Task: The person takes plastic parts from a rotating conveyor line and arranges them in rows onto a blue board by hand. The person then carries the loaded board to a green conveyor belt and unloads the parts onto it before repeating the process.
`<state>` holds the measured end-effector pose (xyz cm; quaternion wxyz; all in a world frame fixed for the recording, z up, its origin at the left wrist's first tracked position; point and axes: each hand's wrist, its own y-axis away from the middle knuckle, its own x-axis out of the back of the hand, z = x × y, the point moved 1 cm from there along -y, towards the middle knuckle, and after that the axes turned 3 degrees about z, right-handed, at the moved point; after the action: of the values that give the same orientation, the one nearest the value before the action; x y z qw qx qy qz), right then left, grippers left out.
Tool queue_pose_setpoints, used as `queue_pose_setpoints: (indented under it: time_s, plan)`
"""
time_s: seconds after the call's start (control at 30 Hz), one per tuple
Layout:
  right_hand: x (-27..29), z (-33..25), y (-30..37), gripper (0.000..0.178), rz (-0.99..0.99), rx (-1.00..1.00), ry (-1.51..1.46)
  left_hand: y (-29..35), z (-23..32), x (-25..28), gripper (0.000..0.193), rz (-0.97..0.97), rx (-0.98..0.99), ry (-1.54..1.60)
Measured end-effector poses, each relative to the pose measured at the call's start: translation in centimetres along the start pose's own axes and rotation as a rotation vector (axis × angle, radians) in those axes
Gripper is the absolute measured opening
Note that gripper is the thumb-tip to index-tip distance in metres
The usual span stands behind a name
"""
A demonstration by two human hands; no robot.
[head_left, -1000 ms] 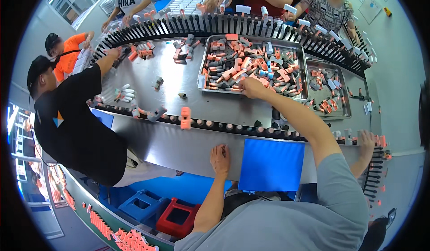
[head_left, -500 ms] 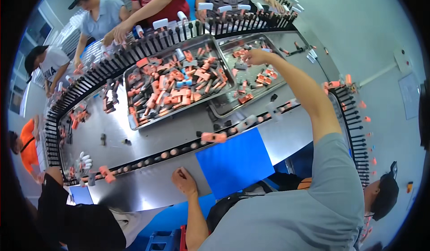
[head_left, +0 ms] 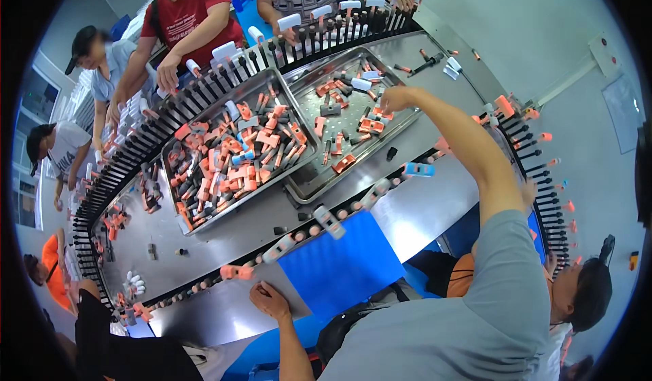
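Note:
My right hand (head_left: 399,100) reaches across the belt, low over the right part of the smaller metal tray (head_left: 299,194). Its fingers are bent down close to orange plastic pieces (head_left: 371,125); whatever lies between the fingertips is hidden. My left hand (head_left: 269,301) rests with curled fingers at the near table edge, left of a blue sheet (head_left: 339,262). Its palm is hidden. Along the peg belt between my hands and the trays stand grey pieces (head_left: 329,222), an orange piece (head_left: 236,272) and a blue piece (head_left: 419,170).
A larger metal tray (head_left: 221,219) is heaped with orange, grey and black parts. The belt of black pegs (head_left: 258,56) loops round the table, with white-topped pieces on its far side. Several people stand around it; a person in black (head_left: 129,340) is at my left.
The whole view has shifted. Pieces on the near belt have moved left past the blue sheet, and a blue piece shows now. My right hand is farther right over the smaller tray.

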<state>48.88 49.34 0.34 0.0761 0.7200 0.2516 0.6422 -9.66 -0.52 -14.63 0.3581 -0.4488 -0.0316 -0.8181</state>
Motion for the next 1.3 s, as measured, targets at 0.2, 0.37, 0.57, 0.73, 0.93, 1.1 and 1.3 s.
queue_pose_setpoints:
  time_s: [0.2,0.37,0.57,0.73,0.93,1.1,1.3]
  plan:
    - [-3.1,-3.3,0.0,0.042,-0.320,0.031,-0.084,0.0,-0.9,0.0,0.028,0.010,0.000,-0.073]
    - [-3.6,-5.4,-1.9,0.045,-0.396,0.174,0.067,0.5,-1.5,1.1,0.026,0.085,0.030,-0.092]
    - [-1.7,-11.4,1.5,0.043,-0.173,0.388,0.233,1.7,-3.7,2.9,0.018,0.038,-0.006,-0.025]
    - [2.5,-33.2,4.9,0.020,-0.070,0.411,-0.358,3.7,-4.0,6.0,0.010,0.080,0.010,-0.004]
    - [-2.5,-52.0,-3.0,0.028,-0.021,0.869,-0.060,3.0,-5.0,6.7,0.012,0.044,0.078,0.040]
    - [-8.1,-64.4,-14.0,0.029,0.108,1.071,0.324,2.1,-6.5,5.6,0.014,0.025,0.070,0.138]
    - [-16.0,-84.1,-20.8,0.028,0.303,1.085,0.000,2.2,-9.4,6.7,0.014,0.008,0.134,0.109]
